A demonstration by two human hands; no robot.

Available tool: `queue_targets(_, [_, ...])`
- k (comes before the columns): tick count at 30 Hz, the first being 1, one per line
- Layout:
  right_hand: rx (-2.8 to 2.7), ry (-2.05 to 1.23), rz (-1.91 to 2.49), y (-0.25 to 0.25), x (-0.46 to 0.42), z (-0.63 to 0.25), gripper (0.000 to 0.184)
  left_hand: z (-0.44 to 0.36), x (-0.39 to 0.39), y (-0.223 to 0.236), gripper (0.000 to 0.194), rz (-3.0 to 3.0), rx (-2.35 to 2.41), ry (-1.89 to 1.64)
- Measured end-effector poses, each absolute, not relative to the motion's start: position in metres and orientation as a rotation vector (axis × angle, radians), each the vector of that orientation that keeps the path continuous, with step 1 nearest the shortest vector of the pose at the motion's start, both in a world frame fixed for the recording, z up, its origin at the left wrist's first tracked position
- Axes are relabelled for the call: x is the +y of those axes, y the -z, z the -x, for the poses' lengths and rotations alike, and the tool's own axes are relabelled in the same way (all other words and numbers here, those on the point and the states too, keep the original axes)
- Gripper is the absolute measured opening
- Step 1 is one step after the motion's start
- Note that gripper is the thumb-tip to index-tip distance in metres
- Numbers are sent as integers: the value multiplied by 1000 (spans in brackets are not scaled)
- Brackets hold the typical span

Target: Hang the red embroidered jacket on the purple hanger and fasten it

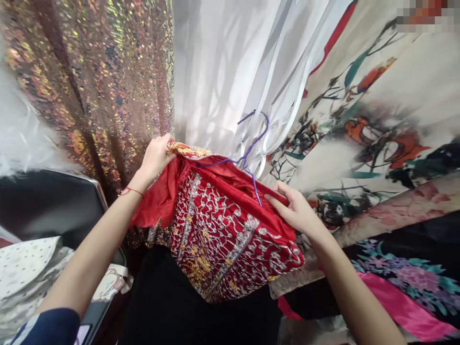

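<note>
Left hand (156, 155) and right hand (295, 210), grips pinching edges of red embroidered garment (219, 235); purple hanger (246, 157) partly inside its opening; hook (267, 123) outside, far side.

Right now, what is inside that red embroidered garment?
Inside the red garment, red lining and part of a purple hanger show. The embroidered front covers whatever lies deeper, so I cannot see that.

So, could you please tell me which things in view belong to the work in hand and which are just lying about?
In hand:
- red embroidered garment, held by left hand and right hand
- purple hanger at its opening

Just around:
- sequinned fabric
- cream floral-print fabric
- white dotted fabric
- pink fabric
</note>
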State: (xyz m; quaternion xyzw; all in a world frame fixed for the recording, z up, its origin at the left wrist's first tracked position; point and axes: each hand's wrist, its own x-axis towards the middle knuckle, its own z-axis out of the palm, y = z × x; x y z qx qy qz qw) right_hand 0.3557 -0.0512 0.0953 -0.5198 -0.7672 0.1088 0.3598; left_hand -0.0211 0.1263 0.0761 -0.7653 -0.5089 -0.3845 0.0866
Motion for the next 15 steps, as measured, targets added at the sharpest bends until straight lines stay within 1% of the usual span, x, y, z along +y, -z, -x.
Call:
queue_targets(2, [-1976, -273, 1328, -95, -54, -357, 28, 28, 140, -89, 31, 2449, -1393, 1147])
queue_targets(4, [-1974, -285, 1336, -94, -55, -360, 28, 38, 153, -97, 44, 2709, -1323, 1076])
queue_targets(6, [-1966, -300, 1353, -92, -55, -361, 28, 48, 161, -100, 56, 2915, -1338, 940])
queue_targets(8, [-1960, -310, 1355, -91, -53, -361, 29, 56, 162, -98, 59, 2972, -1402, 833])
queue_targets(11, [-1964, -309, 1350, -90, -50, -357, 30, 56, 154, -91, 48, 2854, -1514, 831])
queue_targets(15, [-1986, -298, 1347, -92, -46, -355, 30, 38, 140, -86, 28, 2511, -1607, 987])
